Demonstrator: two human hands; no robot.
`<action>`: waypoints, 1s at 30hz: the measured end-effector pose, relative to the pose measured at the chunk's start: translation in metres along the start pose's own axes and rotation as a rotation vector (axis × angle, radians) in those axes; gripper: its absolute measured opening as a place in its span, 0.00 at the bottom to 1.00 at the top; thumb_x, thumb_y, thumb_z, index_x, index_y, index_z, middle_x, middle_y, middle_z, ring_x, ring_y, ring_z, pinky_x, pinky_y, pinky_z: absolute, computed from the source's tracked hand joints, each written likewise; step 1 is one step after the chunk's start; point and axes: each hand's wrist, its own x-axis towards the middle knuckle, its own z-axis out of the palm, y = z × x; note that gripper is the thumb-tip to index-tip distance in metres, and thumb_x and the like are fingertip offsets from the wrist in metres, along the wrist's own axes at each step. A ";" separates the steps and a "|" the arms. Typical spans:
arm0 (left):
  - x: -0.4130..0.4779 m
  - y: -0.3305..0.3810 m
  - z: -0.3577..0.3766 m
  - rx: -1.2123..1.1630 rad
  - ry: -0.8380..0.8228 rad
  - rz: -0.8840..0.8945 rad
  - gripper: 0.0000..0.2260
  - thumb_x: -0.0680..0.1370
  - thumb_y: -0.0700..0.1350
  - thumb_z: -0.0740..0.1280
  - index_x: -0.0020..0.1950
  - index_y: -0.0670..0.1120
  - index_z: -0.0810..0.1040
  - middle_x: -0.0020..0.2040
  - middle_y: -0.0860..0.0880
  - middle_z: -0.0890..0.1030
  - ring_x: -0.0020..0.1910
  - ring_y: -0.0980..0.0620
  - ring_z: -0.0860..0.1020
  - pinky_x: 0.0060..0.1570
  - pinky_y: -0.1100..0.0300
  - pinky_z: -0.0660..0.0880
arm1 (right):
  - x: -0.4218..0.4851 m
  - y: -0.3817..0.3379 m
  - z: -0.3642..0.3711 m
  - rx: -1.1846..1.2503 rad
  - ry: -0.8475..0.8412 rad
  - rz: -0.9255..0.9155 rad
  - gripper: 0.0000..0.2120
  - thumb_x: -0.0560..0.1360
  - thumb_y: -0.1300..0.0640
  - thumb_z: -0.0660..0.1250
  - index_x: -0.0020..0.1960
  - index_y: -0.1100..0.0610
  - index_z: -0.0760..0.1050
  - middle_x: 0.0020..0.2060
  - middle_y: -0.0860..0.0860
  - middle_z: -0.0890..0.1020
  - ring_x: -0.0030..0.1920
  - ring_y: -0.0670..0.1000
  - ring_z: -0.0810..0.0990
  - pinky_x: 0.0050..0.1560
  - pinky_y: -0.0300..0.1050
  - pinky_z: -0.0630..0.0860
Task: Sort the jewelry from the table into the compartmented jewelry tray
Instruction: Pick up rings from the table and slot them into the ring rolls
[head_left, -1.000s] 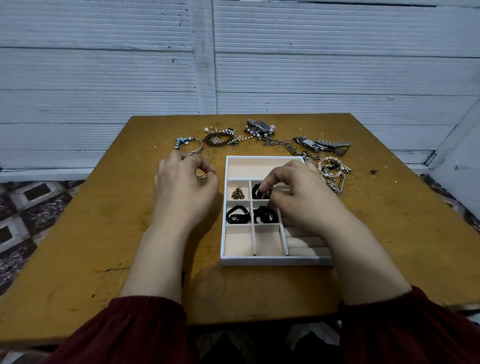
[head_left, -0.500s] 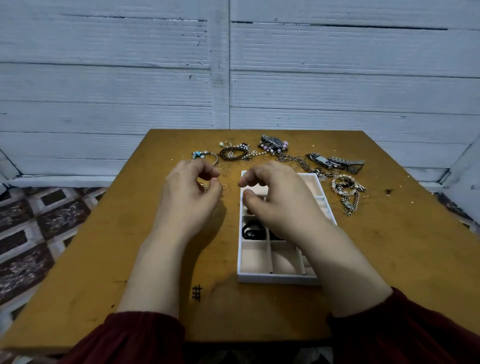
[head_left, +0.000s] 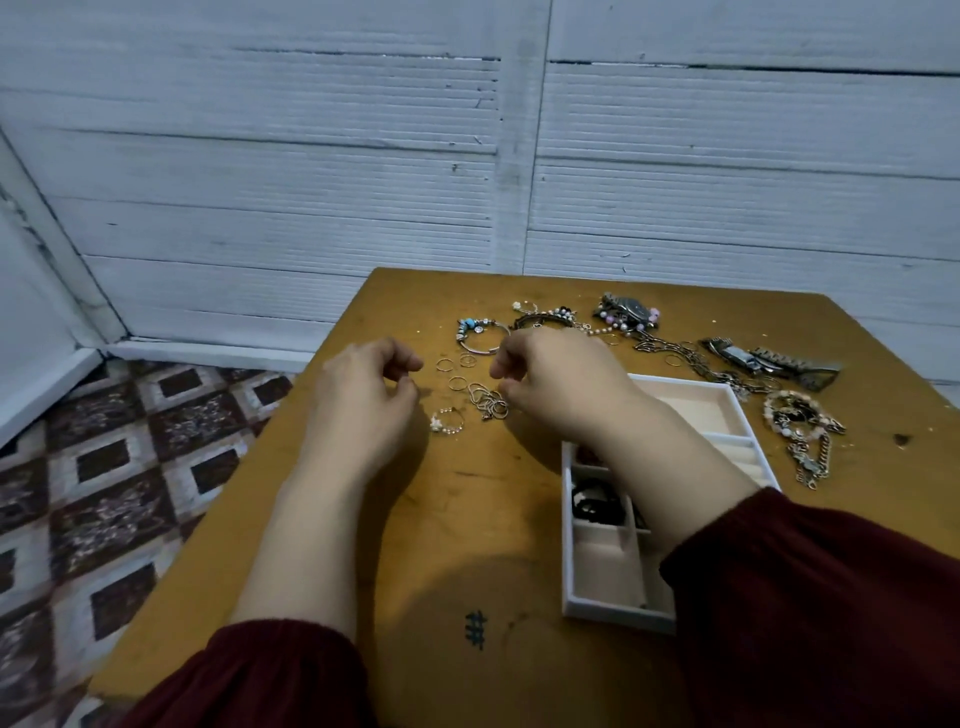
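Expect light, stiff, slippery handling from the thin rings (head_left: 487, 402) lying between the loosely curled, seemingly empty left hand (head_left: 363, 400) and the down-curled right hand (head_left: 556, 389), its grip impossible to tell; probably pinch across a rim, tray (head_left: 613, 613) under the right forearm.

White compartmented tray (head_left: 615, 613) — black bands (head_left: 595, 501) inside, thin rings (head_left: 485, 402) scattered left, watches (head_left: 769, 358) beyond

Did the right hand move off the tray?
Yes. The right hand left the jewelry tray, going leftward to the loose rings beside it.
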 end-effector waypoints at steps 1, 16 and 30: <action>0.002 -0.002 0.000 0.016 0.000 -0.026 0.08 0.74 0.40 0.65 0.47 0.52 0.80 0.46 0.51 0.80 0.46 0.48 0.77 0.46 0.59 0.70 | 0.005 0.000 0.001 -0.009 -0.024 0.001 0.05 0.73 0.55 0.65 0.45 0.44 0.76 0.49 0.46 0.83 0.55 0.53 0.78 0.54 0.46 0.71; 0.004 -0.006 0.019 0.136 -0.154 -0.235 0.09 0.68 0.58 0.73 0.40 0.54 0.82 0.45 0.49 0.82 0.52 0.46 0.77 0.51 0.52 0.77 | 0.037 0.003 0.010 -0.019 -0.061 0.047 0.06 0.73 0.54 0.68 0.39 0.45 0.74 0.47 0.46 0.83 0.52 0.51 0.79 0.48 0.44 0.73; 0.005 -0.003 0.024 0.017 -0.036 -0.302 0.05 0.72 0.52 0.70 0.39 0.52 0.81 0.41 0.49 0.82 0.48 0.44 0.78 0.45 0.55 0.76 | 0.044 -0.005 0.022 -0.028 -0.059 0.021 0.03 0.74 0.53 0.67 0.43 0.45 0.77 0.49 0.48 0.83 0.53 0.53 0.79 0.51 0.47 0.74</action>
